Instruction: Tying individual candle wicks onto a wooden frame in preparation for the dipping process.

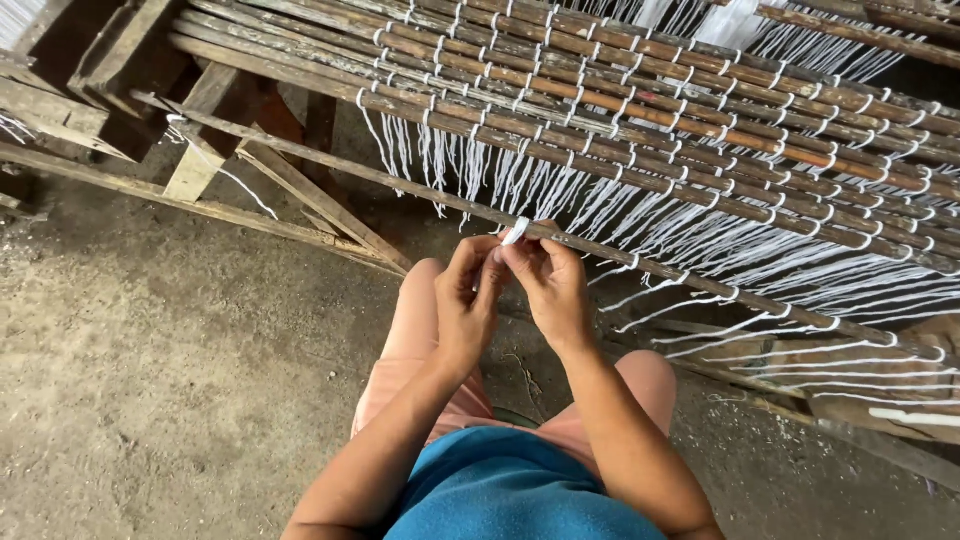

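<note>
Left hand (466, 300) and right hand (550, 285) pinch white string (515, 231) on the loose lowest stick (600, 255) below the tied brown stick mat (640, 110); upper rows knotted, hanging strings (560, 190) remain.

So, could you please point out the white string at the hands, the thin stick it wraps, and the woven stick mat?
white string (515, 231), head view, loop on stick.
thin stick (420, 192), head view, bare stretch.
stick mat (640, 110), head view, middle sticks.

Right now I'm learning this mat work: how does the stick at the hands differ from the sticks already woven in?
The loose stick lies alone, apart from the woven sticks, which lie packed side by side. Only both hands' fingers wrap string on it; the woven ones carry many ties. Both are thin and brown.
</note>
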